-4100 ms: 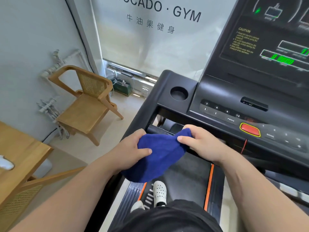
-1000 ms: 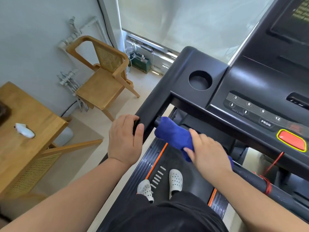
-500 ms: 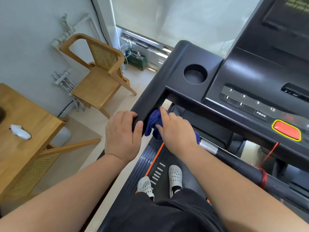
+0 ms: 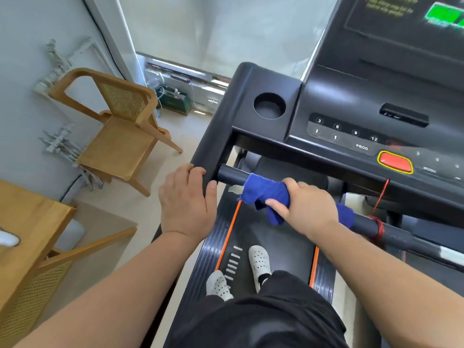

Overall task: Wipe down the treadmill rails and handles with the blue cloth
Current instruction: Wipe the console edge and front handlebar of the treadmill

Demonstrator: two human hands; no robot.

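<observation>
Handlebar wipe, mid-stroke: right hand (image 4: 305, 205) curls around blue cloth (image 4: 268, 190), clamping it about the front bar (image 4: 232, 174). Left hand (image 4: 185, 204) grips the side rail (image 4: 213, 136) just left of that grip. Next move, presumably: slide the wrapped cloth along the bare bar under even pressure.

A: Legible on glossy black treadmill console panel (image 4: 326, 114)?
B: White "3", "6", "9", "12", "PROG"; farther right, "MODE". Yellow lettering on dark display screen (image 4: 401, 33) above: too blurred to read.
</observation>
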